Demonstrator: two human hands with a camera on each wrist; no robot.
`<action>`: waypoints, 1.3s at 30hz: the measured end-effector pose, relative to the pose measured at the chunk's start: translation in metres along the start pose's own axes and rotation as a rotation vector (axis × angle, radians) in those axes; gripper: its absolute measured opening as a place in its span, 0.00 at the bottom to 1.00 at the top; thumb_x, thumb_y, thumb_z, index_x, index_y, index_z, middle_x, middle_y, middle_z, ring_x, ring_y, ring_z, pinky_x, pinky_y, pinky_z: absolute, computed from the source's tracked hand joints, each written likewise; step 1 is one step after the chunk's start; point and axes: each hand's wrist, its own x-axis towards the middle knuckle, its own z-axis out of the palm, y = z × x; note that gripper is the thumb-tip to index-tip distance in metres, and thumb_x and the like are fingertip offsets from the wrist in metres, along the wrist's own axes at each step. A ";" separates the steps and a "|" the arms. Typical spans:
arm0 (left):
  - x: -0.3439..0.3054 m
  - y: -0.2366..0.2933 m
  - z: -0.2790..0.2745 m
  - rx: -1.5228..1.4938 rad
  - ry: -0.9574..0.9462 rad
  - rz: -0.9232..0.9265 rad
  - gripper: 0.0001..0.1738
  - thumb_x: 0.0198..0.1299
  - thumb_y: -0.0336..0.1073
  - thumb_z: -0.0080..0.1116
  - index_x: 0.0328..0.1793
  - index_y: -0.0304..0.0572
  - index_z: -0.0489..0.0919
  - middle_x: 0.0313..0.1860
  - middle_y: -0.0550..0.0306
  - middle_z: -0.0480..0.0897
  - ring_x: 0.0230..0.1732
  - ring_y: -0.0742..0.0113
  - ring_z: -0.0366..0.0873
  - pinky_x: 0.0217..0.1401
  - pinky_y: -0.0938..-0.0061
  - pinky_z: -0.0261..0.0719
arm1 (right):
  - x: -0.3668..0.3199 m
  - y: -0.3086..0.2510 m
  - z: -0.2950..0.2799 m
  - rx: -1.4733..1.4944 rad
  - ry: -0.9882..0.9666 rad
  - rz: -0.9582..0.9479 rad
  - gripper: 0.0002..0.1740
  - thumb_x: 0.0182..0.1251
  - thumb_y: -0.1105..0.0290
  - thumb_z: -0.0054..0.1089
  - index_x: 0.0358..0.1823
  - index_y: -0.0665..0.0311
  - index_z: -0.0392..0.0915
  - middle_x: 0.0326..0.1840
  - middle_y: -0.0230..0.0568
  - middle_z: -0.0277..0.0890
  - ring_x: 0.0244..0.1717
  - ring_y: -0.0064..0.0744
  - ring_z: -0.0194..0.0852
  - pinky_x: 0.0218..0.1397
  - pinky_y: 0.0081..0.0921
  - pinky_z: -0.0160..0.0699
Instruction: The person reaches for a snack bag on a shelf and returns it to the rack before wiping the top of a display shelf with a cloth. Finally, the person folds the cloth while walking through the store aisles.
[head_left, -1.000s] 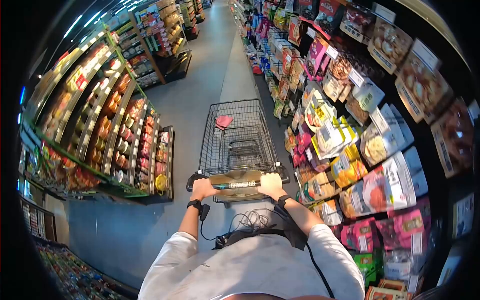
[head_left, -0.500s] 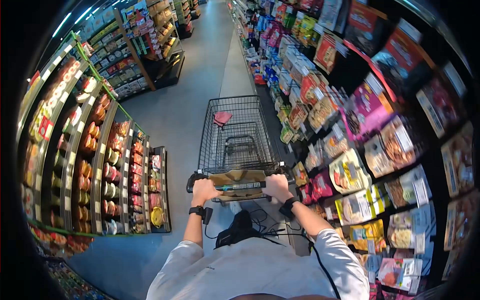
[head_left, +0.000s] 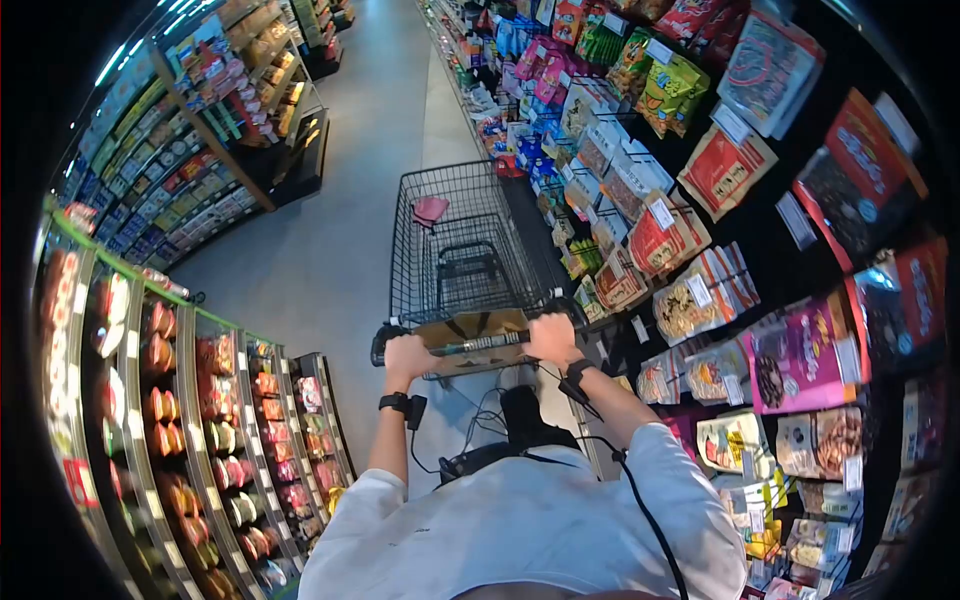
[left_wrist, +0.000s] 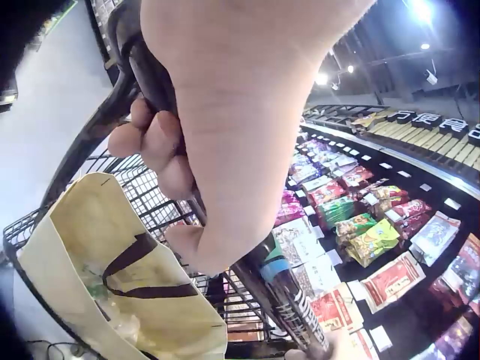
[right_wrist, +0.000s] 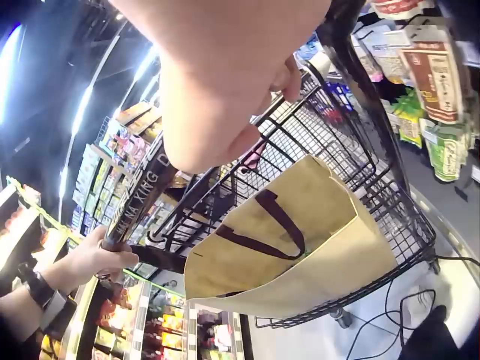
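My left hand (head_left: 408, 357) grips the left end of the black shopping cart handle (head_left: 482, 346). On the right end my right hand (head_left: 552, 338) has its fingers wrapped round the same bar. The black wire shopping cart (head_left: 400, 245) extends ahead of me, with a crumpled pink cloth (head_left: 430, 209) near its far left side. Just below the handle, a tan shopping bag (right_wrist: 330, 255) with dark straps stands open-topped; the left wrist view shows clear plastic (left_wrist: 124, 322) inside it. Both wrists wear black bands.
A rack of hanging snack packets (head_left: 725, 170) runs close along the cart's right side. To the left stand slanted shelves of packaged food (head_left: 215, 430), with another shelf unit (head_left: 250, 100) farther up. The grey aisle floor (head_left: 370, 110) leads forward. Black cables (head_left: 485, 415) hang by my waist.
The cart and I have moved forward along the aisle; the racks on both sides slide back toward me in the head view. Both hands keep their hold on the handle.
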 end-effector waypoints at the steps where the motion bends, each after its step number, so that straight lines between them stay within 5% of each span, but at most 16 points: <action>1: 0.028 -0.006 -0.003 0.012 0.027 -0.017 0.33 0.38 0.65 0.73 0.31 0.39 0.91 0.30 0.43 0.89 0.35 0.47 0.90 0.42 0.58 0.87 | 0.029 0.007 -0.008 0.002 -0.023 -0.020 0.20 0.46 0.51 0.71 0.28 0.63 0.90 0.29 0.53 0.86 0.34 0.54 0.89 0.41 0.46 0.85; 4: 0.104 -0.026 -0.013 0.024 0.061 -0.043 0.33 0.39 0.66 0.74 0.31 0.38 0.91 0.30 0.42 0.89 0.35 0.46 0.90 0.42 0.58 0.88 | 0.116 0.019 -0.027 0.038 -0.095 0.023 0.17 0.47 0.54 0.68 0.31 0.60 0.92 0.31 0.47 0.89 0.37 0.47 0.91 0.42 0.41 0.86; 14: 0.366 -0.094 -0.088 0.040 -0.058 -0.098 0.40 0.41 0.70 0.72 0.37 0.34 0.91 0.34 0.40 0.90 0.38 0.44 0.91 0.46 0.57 0.88 | 0.391 0.087 -0.025 0.077 0.003 -0.073 0.13 0.45 0.60 0.68 0.27 0.61 0.90 0.29 0.49 0.88 0.35 0.49 0.90 0.41 0.44 0.86; 22: 0.562 -0.159 -0.144 0.018 0.015 -0.076 0.37 0.39 0.68 0.73 0.32 0.35 0.91 0.28 0.43 0.89 0.33 0.46 0.90 0.42 0.59 0.87 | 0.609 0.114 -0.027 0.035 -0.011 -0.070 0.14 0.45 0.58 0.69 0.28 0.61 0.90 0.28 0.49 0.87 0.34 0.49 0.90 0.39 0.43 0.87; 39: 0.980 -0.310 -0.254 0.039 0.000 -0.011 0.30 0.46 0.64 0.70 0.31 0.40 0.92 0.31 0.42 0.90 0.36 0.46 0.91 0.43 0.58 0.87 | 1.047 0.173 -0.024 -0.010 -0.065 -0.032 0.20 0.47 0.49 0.72 0.28 0.61 0.90 0.27 0.51 0.86 0.32 0.50 0.89 0.38 0.45 0.86</action>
